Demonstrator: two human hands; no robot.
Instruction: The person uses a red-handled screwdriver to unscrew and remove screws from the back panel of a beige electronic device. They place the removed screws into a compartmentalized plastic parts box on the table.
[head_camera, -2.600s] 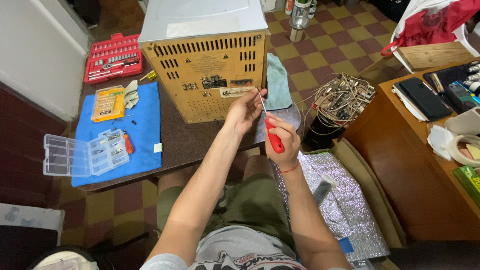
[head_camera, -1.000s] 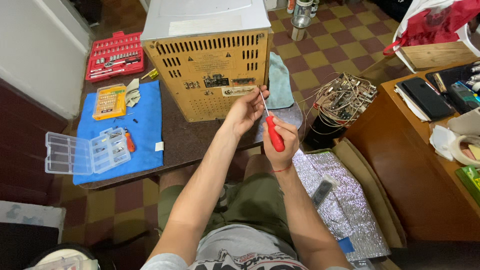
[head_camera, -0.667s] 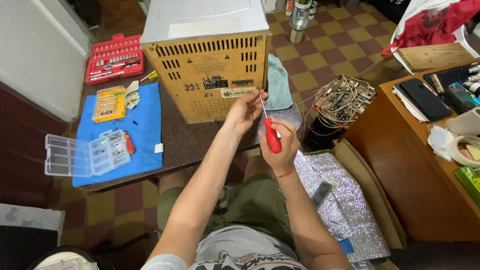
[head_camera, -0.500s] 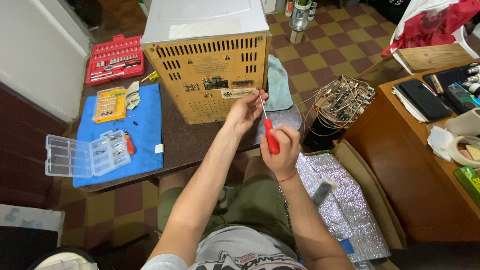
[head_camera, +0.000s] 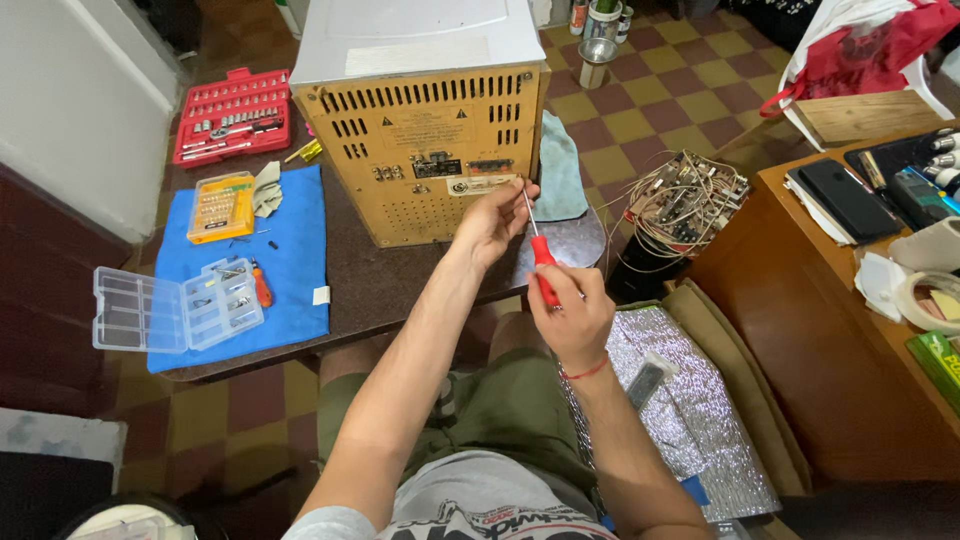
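The right hand (head_camera: 572, 312) is wrapped tight around the red handle of a screwdriver (head_camera: 541, 262), whose thin shaft slants up to the lower right corner of the perforated back panel (head_camera: 420, 150) of a boxy white-topped stereo unit (head_camera: 418, 40). The left hand (head_camera: 492, 218) is pinched around the shaft near the tip, fingertips close to the panel — it reads as a steadying grip (the screw itself is too small to make out).

To do this turn well, the shaft should probably sit square to the screw head rather than slanted, with the right hand pressing forward while twisting, and the left fingers guiding only lightly so they do not brake the shaft. The box stands upright on the dark table (head_camera: 380, 285), so a hard push could tip or slide it.

Beyond the hands lies a folded grey cloth (head_camera: 562, 180) beside the unit. To the left, a blue mat (head_camera: 295, 250) carries a clear compartment box (head_camera: 178, 308), a yellow bit case (head_camera: 221, 206) and a small orange-handled driver (head_camera: 261, 286) — and farther back sits a red socket set (head_camera: 228, 112). On the floor to the right lies a tangle of wiring (head_camera: 682, 200).
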